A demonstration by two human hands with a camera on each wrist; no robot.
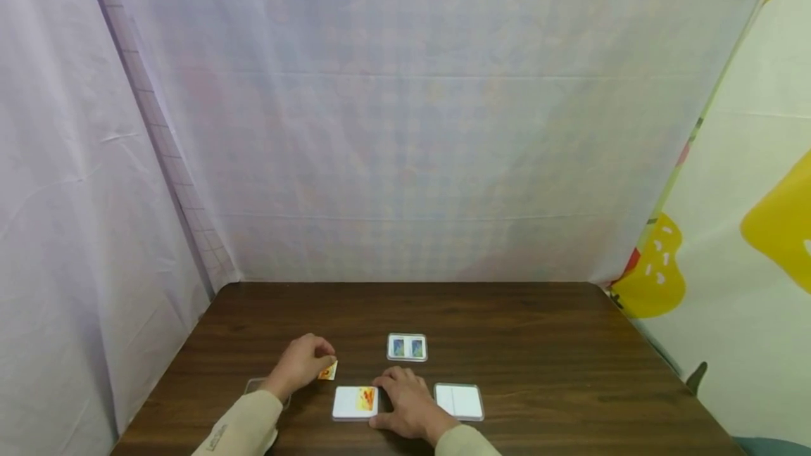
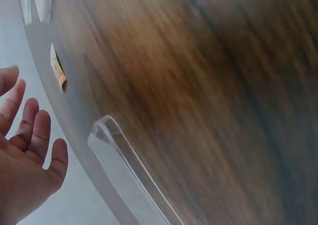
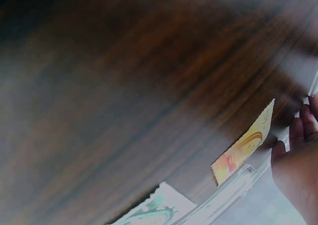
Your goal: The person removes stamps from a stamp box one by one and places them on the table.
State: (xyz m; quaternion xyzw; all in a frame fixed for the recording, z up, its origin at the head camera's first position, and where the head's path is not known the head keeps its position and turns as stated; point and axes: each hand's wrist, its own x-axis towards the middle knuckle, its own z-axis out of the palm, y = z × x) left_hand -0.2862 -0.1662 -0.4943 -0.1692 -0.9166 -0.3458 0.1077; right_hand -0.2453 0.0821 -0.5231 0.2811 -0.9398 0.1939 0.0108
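My left hand (image 1: 304,361) hovers low at the left, its fingertips overlapping a small orange stamp (image 1: 327,373) in the head view. In the left wrist view that stamp (image 2: 57,68) stands apart from the loosely bent fingers. Thumb and forefinger of my right hand (image 1: 405,400) hold the right end of a clear stamp case (image 1: 345,403), one at each long edge. Its white insert carries an orange stamp (image 1: 365,398) on the right half; the left half is bare. The right wrist view shows an orange stamp (image 3: 243,153) and a green stamp (image 3: 159,207) beside a clear plastic edge.
Behind the hands lies a case with two blue-green stamps (image 1: 407,347). A case with a plain white insert (image 1: 461,402) sits right of my right hand. A clear plastic piece (image 1: 253,385) lies partly under my left wrist. Curtains (image 1: 405,160) hang around the brown table (image 1: 538,343).
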